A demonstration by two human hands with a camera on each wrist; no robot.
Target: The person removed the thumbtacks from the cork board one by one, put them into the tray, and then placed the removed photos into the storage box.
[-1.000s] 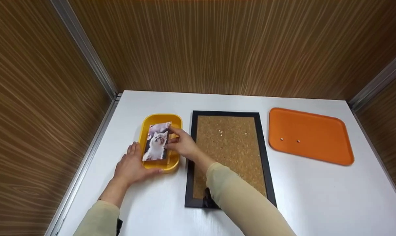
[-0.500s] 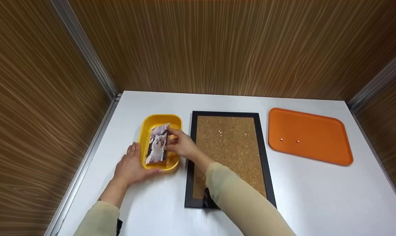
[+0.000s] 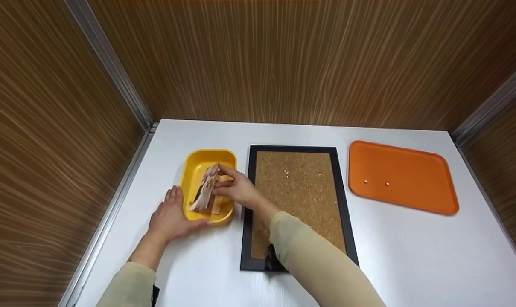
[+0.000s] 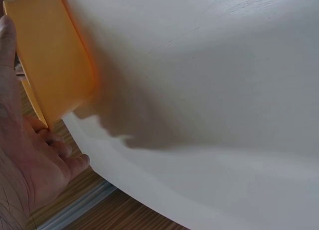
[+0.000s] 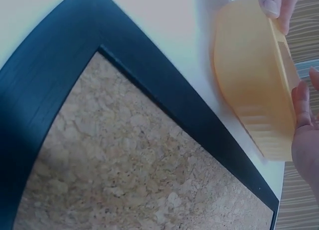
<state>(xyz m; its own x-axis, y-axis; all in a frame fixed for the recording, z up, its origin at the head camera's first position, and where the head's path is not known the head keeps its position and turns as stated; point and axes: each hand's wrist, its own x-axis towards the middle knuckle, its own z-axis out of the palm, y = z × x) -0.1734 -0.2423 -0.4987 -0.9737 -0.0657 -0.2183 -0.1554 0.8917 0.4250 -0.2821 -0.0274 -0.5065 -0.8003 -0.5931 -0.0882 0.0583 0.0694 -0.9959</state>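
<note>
In the head view my right hand (image 3: 238, 187) reaches into the yellow plastic tub (image 3: 191, 164) and pinches a photo card (image 3: 205, 194) of a white kitten by its right edge. The card is tilted steeply, so its picture shows as a narrow strip. A flat tan piece (image 3: 216, 205) lies under it in the tub. My left hand (image 3: 172, 215) holds the tub's near left corner, thumb along the near rim and fingers at the left side. The left wrist view shows this hand (image 4: 35, 160) against the tub's outer wall (image 4: 55, 55); the inside is hidden there.
Right of the tub lies a cork board (image 3: 296, 204) in a black frame (image 3: 246, 230), partly under my right forearm, with small pale pins (image 3: 287, 173) on it. Farther right, an orange tray (image 3: 420, 183) carries two small pins (image 3: 387, 184). Wood-grain walls (image 3: 283, 64) enclose the white table (image 3: 437, 260).
The photo card has tipped up from nearly face-on to steeply tilted, its left side swinging right and uncovering more of the tub. Both hands stay almost in place.
</note>
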